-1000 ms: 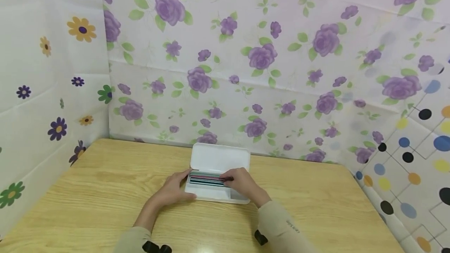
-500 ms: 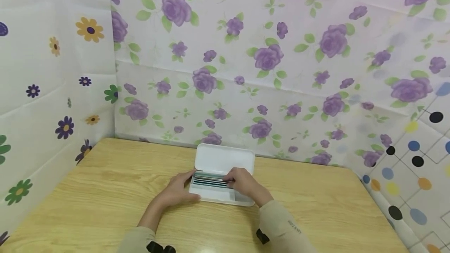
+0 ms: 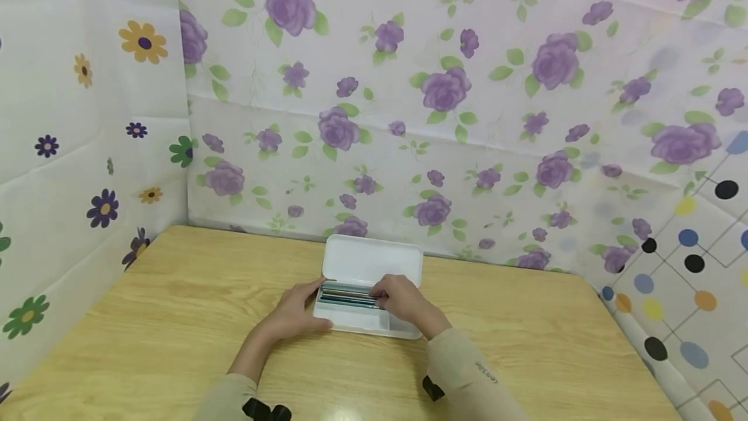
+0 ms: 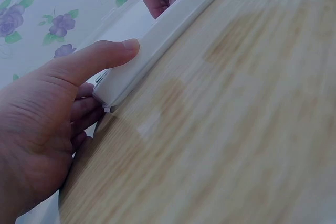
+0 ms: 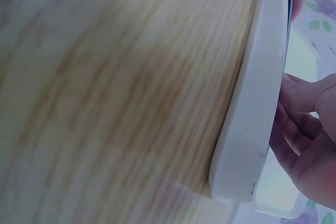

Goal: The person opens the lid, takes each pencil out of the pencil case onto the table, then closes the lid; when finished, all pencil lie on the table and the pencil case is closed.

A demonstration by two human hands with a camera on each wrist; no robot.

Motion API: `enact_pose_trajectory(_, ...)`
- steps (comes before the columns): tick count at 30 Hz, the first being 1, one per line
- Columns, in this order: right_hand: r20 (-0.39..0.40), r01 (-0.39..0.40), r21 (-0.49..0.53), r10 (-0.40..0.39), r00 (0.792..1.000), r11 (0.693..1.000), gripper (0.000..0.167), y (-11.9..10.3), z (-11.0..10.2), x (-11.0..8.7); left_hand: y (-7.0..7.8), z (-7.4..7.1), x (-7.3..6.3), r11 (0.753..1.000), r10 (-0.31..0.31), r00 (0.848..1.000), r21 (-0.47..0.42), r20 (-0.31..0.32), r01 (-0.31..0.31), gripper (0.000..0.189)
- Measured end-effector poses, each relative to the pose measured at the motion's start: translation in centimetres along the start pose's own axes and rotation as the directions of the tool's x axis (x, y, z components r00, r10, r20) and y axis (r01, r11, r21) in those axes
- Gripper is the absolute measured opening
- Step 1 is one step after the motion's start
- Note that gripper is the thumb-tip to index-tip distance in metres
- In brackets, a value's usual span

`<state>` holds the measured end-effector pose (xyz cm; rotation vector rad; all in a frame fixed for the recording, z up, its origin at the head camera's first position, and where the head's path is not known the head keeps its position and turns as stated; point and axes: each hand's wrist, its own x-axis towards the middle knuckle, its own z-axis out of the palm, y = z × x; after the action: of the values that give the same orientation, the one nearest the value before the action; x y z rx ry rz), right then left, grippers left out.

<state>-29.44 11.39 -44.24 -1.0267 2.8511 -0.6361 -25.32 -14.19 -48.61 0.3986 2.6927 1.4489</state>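
A white pencil case (image 3: 359,320) lies on the table with its lid (image 3: 372,260) raised at the back. Several dark green and reddish pencils (image 3: 349,299) lie side by side in its rear part. My left hand (image 3: 294,314) grips the left end of the case; in the left wrist view the thumb (image 4: 113,53) lies over the front wall and the fingers reach round the end. My right hand (image 3: 407,299) reaches inside, curled fingers pinching at the pencils' right ends. In the right wrist view those fingertips (image 5: 286,95) are partly hidden behind the case wall.
The wooden table (image 3: 193,317) carries the case near its back edge. Behind it hangs a purple-flowered sheet (image 3: 467,128). Patterned sheets (image 3: 58,200) also stand along the left and right sides. Dark straps (image 3: 265,410) with devices sit on both wrists.
A dark pencil end that showed at my right fingertips one second ago is no longer visible there. The pencils' lie has shifted slightly. My left hand keeps its hold, and the view has shifted a little.
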Motion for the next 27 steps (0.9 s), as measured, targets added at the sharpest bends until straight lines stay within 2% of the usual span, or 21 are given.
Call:
enact_pose_trajectory(8, -0.052, 0.055, -0.136, -0.062, 0.997, 0.989, 0.014, -0.2, 0.5, -0.2, 0.0, -0.1, 0.0, 1.0, 0.012, 1.0, 0.004, 0.002, -0.012, 0.098)
enact_pose_trajectory(12, -0.068, 0.049, -0.158, -0.06, 0.996, 0.986, 0.013, -0.2, 0.7, -0.2, 0.0, 0.0, 0.0, 1.0, 0.017, 1.0, 0.008, -0.002, -0.017, 0.098)
enact_pose_trajectory(21, -0.097, 0.007, -0.143, -0.021, 0.995, 0.99, 0.01, -0.2, -0.1, -0.5, 0.0, 0.0, -0.1, 1.0, 0.003, 1.0, 0.013, 0.011, -0.003, 0.098)
enact_pose_trajectory(27, -0.125, 0.005, -0.043, -0.011, 0.992, 0.999, 0.01, -0.4, -1.4, -0.6, 0.1, -0.1, 0.0, 1.0, -0.008, 1.0, 0.003, 0.013, 0.008, 0.097)
